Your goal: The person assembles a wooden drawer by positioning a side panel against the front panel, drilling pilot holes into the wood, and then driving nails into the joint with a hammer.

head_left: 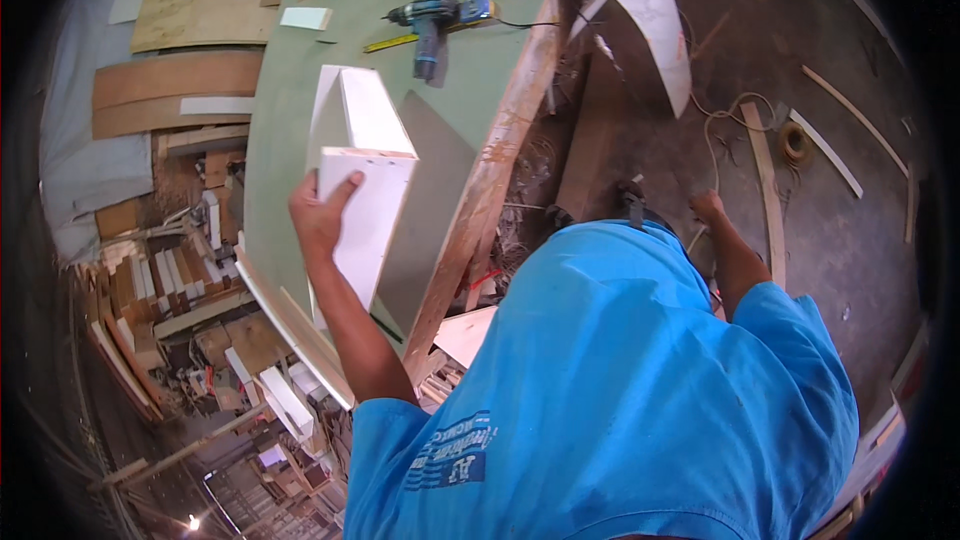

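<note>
White box (375,210) supported by green counter (287,115), left of centre, long axis aligned roughly up frame; left edge grasped by nearer left grip (318,220). Right grip (708,206) seen well apart, right of centre; state could not be told.

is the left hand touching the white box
Touching. The head view shows the left hand gripping the left edge of the white box, thumb on its face.
</note>
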{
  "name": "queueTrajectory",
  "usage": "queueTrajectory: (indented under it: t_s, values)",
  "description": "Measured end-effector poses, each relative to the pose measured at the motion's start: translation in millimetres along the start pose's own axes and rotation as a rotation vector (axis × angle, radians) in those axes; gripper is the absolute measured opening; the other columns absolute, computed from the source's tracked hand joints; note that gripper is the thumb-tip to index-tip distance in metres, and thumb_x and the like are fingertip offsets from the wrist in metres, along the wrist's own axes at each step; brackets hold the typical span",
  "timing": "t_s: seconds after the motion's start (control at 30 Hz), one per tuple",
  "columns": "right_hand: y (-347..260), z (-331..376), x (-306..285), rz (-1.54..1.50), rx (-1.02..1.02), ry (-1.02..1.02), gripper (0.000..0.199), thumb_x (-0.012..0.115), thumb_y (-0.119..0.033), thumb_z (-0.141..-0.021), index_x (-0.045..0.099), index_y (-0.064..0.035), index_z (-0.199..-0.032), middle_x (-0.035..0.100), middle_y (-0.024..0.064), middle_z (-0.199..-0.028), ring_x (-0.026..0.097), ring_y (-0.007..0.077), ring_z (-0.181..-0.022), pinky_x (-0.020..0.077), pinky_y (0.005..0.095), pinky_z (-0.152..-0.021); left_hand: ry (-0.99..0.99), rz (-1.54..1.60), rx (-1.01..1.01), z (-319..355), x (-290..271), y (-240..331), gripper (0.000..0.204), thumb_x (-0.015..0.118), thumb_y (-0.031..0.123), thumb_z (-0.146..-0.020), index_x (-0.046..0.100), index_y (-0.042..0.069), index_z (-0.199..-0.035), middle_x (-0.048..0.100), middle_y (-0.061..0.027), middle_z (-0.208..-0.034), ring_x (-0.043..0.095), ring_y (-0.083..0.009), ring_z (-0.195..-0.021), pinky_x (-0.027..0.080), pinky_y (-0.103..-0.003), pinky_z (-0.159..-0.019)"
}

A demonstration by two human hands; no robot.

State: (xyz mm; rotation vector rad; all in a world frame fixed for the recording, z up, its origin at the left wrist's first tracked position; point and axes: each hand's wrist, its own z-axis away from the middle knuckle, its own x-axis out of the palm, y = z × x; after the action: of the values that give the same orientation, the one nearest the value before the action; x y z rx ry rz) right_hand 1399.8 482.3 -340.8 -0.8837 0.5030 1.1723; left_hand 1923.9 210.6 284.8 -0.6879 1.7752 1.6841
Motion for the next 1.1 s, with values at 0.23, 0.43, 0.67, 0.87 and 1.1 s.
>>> queueTrajectory:
  t_s: [0.23, 0.43, 0.67, 0.87, 1.1]
  values:
    - [-75.8, 6.8, -75.1, -0.876, 0.653, -0.035, 0.017, 0.063, -0.016, -0.081, 0.074, -0.0029, -0.085, 0.073, 0.0152, -0.087, 0.072, 0.0313, -0.082, 0.0569, 0.0428, -0.075, 0.153, -0.173, 0.042, -69.1, -102.5, 1.5, 0.053, 0.068, 0.050, -0.091, 0.069, -0.001, -0.081, 0.060, 0.0012, -0.074, 0.051, -0.0082, -0.070, 0.043, -0.027, -0.065]
    - [-34.6, -28.3, -10.8, -0.008, 0.041, -0.051, 0.017, 0.062, -0.017, -0.082, 0.074, -0.0050, -0.082, 0.073, 0.0150, -0.085, 0.072, 0.0311, -0.083, 0.0565, 0.0427, -0.073, 0.169, 0.005, 0.053, -140.0, -122.8, 8.4, 0.070, 0.058, 0.063, -0.093, 0.068, -0.004, -0.113, 0.064, -0.0102, -0.108, 0.055, -0.0195, -0.101, 0.042, -0.032, -0.093]
    - [-59.7, -18.1, -29.7, 0.033, -0.007, 0.074, 0.021, 0.061, -0.023, -0.082, 0.076, -0.0088, -0.082, 0.073, 0.0141, -0.086, 0.071, 0.0324, -0.084, 0.0558, 0.0442, -0.076, -0.053, -0.203, -0.142, -212.2, -115.8, 5.0, 0.091, 0.057, 0.074, -0.085, 0.062, -0.007, -0.126, 0.065, -0.0151, -0.116, 0.056, -0.0224, -0.110, 0.040, -0.033, -0.099]
    - [-64.5, -8.3, -34.2, 0.171, -0.074, 0.250, 0.017, 0.061, -0.019, -0.079, 0.075, -0.0084, -0.082, 0.072, 0.0146, -0.085, 0.071, 0.0309, -0.086, 0.0559, 0.0444, -0.077, -0.086, -0.274, -0.119, -286.7, -106.7, -39.6, 0.099, 0.054, 0.084, -0.078, 0.070, -0.007, -0.114, 0.068, -0.0175, -0.105, 0.059, -0.0239, -0.101, 0.043, -0.036, -0.093]
    - [-74.9, 0.2, 7.2, -0.392, 0.438, 0.037, 0.030, 0.084, -0.030, -0.065, 0.071, -0.0169, -0.088, 0.072, 0.0026, -0.092, 0.069, 0.0248, -0.091, 0.0477, 0.0411, -0.087, -0.119, -0.170, 0.042, -359.9, -92.7, -70.7, 0.099, 0.051, 0.084, -0.078, 0.068, -0.004, -0.118, 0.069, -0.0165, -0.109, 0.060, -0.0244, -0.101, 0.043, -0.036, -0.095]
